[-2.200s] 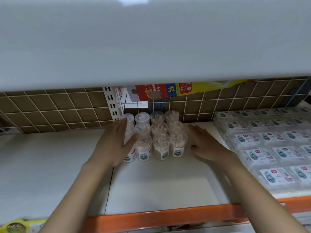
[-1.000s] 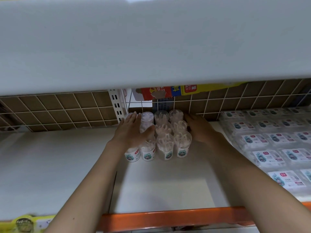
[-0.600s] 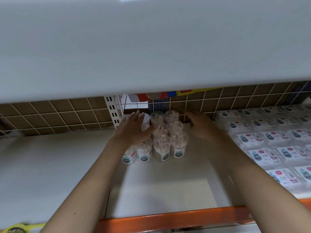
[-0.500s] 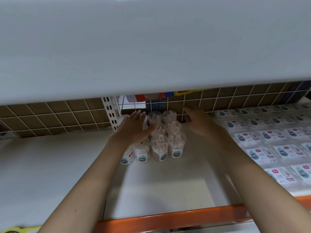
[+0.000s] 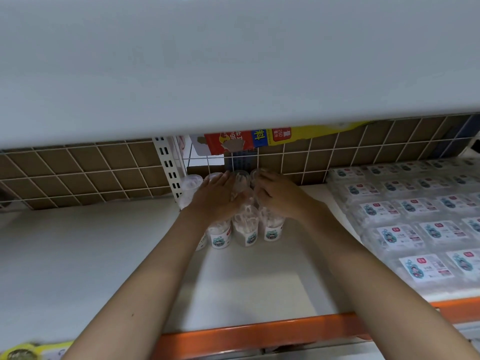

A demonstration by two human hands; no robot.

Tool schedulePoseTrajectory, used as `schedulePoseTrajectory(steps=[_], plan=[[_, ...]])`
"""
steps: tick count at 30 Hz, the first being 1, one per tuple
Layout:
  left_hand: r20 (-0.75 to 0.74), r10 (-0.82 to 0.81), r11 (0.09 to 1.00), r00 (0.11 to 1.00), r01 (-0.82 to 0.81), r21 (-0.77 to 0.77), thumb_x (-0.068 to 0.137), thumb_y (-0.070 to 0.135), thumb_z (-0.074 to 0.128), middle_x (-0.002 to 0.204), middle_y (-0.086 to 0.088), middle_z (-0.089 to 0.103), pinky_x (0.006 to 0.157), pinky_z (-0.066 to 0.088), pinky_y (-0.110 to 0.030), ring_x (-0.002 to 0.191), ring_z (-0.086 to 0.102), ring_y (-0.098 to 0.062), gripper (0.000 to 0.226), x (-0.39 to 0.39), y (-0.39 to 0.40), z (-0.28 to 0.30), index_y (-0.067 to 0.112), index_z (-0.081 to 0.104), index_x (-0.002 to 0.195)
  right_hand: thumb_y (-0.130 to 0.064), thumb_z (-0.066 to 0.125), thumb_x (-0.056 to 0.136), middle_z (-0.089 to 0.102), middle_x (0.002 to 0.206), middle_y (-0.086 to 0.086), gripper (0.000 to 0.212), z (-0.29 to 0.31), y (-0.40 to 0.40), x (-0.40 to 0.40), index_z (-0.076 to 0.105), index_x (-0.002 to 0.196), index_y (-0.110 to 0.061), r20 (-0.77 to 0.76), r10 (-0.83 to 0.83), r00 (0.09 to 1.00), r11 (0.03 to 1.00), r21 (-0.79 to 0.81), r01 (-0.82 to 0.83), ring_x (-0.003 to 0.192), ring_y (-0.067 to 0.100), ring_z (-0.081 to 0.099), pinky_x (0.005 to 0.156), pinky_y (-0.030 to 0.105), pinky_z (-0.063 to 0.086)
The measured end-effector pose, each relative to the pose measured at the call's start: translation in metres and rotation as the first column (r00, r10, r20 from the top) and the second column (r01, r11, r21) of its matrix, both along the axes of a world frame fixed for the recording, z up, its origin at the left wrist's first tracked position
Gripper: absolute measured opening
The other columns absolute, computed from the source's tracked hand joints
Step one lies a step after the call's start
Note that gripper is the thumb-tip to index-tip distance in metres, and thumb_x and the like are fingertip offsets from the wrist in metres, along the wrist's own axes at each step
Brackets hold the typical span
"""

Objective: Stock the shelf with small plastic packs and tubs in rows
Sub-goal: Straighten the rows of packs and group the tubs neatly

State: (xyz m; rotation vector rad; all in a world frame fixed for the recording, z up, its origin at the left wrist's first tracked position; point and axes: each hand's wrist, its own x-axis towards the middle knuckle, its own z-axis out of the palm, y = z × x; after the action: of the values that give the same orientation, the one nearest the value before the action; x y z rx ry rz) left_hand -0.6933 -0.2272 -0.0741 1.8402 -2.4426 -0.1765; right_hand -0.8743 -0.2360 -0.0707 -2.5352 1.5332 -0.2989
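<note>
Several small clear plastic tubs with white labels stand in tight rows at the back of the white shelf. My left hand lies palm down over the left tubs, its fingers stretched toward the back row. My right hand rests on the right tubs, fingers reaching toward the wire back; the tubs beneath both hands are mostly hidden. One tub stands uncovered at the far left by the upright post. Rows of flat clear plastic packs fill the shelf's right side.
The upper shelf hangs low over the reach. A wire grid back with a slotted upright closes the rear; a red and yellow box sits behind it. An orange front edge borders the shelf.
Both hands have come in from the sides of the tub cluster and now lie on top of it, close together. The right hand moved left from the shelf's bare part onto the tubs.
</note>
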Motion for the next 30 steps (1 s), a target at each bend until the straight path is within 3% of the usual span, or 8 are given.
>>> schedulePoseTrajectory(steps=[5, 11, 16, 20, 30], plan=[[-0.005, -0.002, 1.0, 1.0, 0.002, -0.015, 0.088, 0.064, 0.015, 0.156, -0.004, 0.021, 0.118, 0.012, -0.04, 0.144, 0.014, -0.019, 0.078, -0.003, -0.006, 0.002, 0.018, 0.02, 0.15, -0.021, 0.034, 0.101, 0.027, 0.153, 0.011, 0.045, 0.01, 0.009, 0.0, 0.034, 0.143, -0.005, 0.018, -0.048, 0.999, 0.995, 0.09, 0.046, 0.141, 0.024, 0.021, 0.115, 0.033, 0.016], [-0.079, -0.038, 0.999, 0.996, 0.038, 0.002, 0.098, 0.044, 0.025, 0.154, -0.008, 0.026, 0.116, 0.015, -0.038, 0.142, 0.02, -0.021, 0.058, -0.004, -0.004, 0.009, 0.015, 0.024, 0.148, -0.031, 0.026, 0.099, 0.04, 0.144, 0.015, 0.05, 0.008, 0.004, 0.007, 0.042, 0.137, -0.003, 0.022, -0.04, 0.999, 0.998, 0.054, 0.038, 0.134, 0.028, 0.032, 0.112, 0.041, 0.025], [-0.036, 0.066, 0.997, 0.997, -0.064, 0.054, 0.102, 0.033, 0.022, 0.158, -0.008, 0.01, 0.118, 0.008, -0.038, 0.145, 0.007, -0.019, 0.055, 0.014, 0.003, 0.021, 0.009, 0.011, 0.151, -0.024, 0.027, 0.102, 0.033, 0.15, 0.012, 0.045, 0.015, -0.002, 0.018, 0.035, 0.142, -0.005, -0.073, 0.0, 0.997, 1.0, 0.026, 0.002, 0.139, 0.025, 0.025, 0.115, 0.035, 0.016], [-0.047, 0.134, 0.991, 0.99, -0.134, 0.009, 0.101, 0.028, 0.028, 0.154, -0.012, 0.024, 0.115, 0.02, -0.037, 0.141, 0.022, -0.025, 0.051, 0.035, 0.015, 0.023, 0.005, 0.024, 0.147, -0.024, 0.027, 0.102, 0.039, 0.146, 0.01, 0.043, 0.016, -0.009, 0.028, 0.039, 0.139, -0.008, -0.087, 0.033, 0.996, 0.998, 0.048, -0.028, 0.136, 0.026, 0.03, 0.111, 0.04, 0.024], [-0.058, 0.18, 0.983, 0.982, -0.177, 0.051, 0.102, 0.036, 0.018, 0.158, -0.007, 0.009, 0.118, 0.008, -0.035, 0.146, 0.005, -0.019, 0.054, 0.053, 0.032, 0.002, 0.011, 0.014, 0.15, -0.025, 0.026, 0.103, 0.036, 0.148, 0.008, 0.044, 0.023, -0.005, 0.037, 0.036, 0.143, -0.01, -0.107, 0.059, 0.992, 0.996, 0.075, -0.051, 0.132, 0.026, 0.035, 0.109, 0.034, 0.026]])
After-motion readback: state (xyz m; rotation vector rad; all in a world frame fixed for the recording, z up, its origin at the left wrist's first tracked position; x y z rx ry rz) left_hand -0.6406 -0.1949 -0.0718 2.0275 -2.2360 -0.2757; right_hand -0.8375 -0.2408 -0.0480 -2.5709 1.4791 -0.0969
